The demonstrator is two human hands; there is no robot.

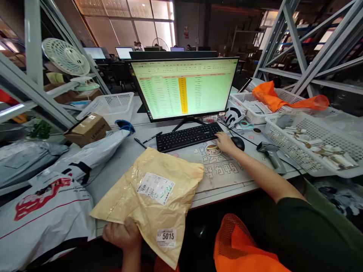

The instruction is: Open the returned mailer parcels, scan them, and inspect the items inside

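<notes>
My left hand [123,233] is closed on the lower edge of a yellow padded mailer [133,190], which is tilted over the desk's front edge. The mailer bears a white shipping label [155,187] and a smaller sticker [166,238] printed 5015. At the right end of a black keyboard [187,136], my right hand [224,142] lies with its fingers at the keys; they are partly hidden and look stretched out. Just right of that hand is a black mouse [238,142]. A monitor [167,90] behind the keyboard shows a spreadsheet with one orange column.
A barcode scanner [271,155] lies right of the mouse, beside white baskets [309,153] with small items and orange mesh cloth [283,100]. Left are white plastic parcels [51,211], a cardboard box [87,129] and another white basket [113,104]. Two pens [152,137] lie near the keyboard.
</notes>
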